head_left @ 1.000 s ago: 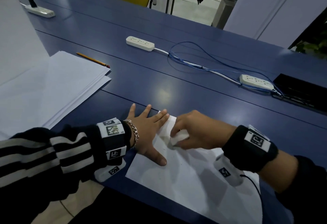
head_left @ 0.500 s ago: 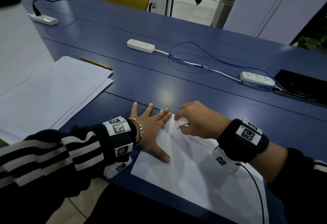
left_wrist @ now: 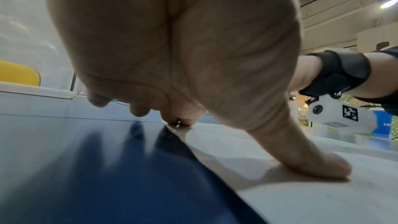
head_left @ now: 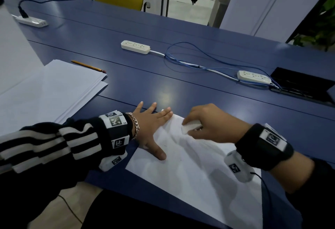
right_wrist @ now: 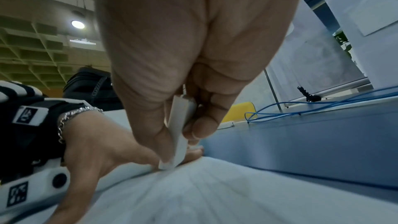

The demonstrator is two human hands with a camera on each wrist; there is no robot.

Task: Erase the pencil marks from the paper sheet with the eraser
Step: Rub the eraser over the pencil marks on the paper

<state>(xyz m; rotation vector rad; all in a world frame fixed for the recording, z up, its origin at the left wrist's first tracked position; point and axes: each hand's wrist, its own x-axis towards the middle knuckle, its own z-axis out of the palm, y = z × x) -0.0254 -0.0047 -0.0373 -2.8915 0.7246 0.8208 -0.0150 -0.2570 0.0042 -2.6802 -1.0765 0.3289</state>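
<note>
A white paper sheet (head_left: 190, 170) lies at the near edge of the blue table (head_left: 181, 87). My left hand (head_left: 154, 125) lies flat with spread fingers on the sheet's far left corner, thumb (left_wrist: 312, 163) pressed on the paper. My right hand (head_left: 208, 122) pinches a white eraser (head_left: 190, 127) between thumb and fingers, its lower end touching the paper near the sheet's far edge. The right wrist view shows the eraser (right_wrist: 181, 135) slanted down onto the paper sheet (right_wrist: 215, 190). Faint small marks show on the sheet near my left thumb.
A stack of white paper (head_left: 45, 91) lies at the left with a pencil (head_left: 87, 65) at its far edge. Power strips (head_left: 135, 47) (head_left: 253, 77) and blue cables (head_left: 199, 60) cross the table's middle. A dark cable recess (head_left: 304, 85) sits at the right.
My right hand with the eraser moved back and forth near the sheet's far edge: away from me, then slightly back toward me. The left hand stayed flat on the paper.
</note>
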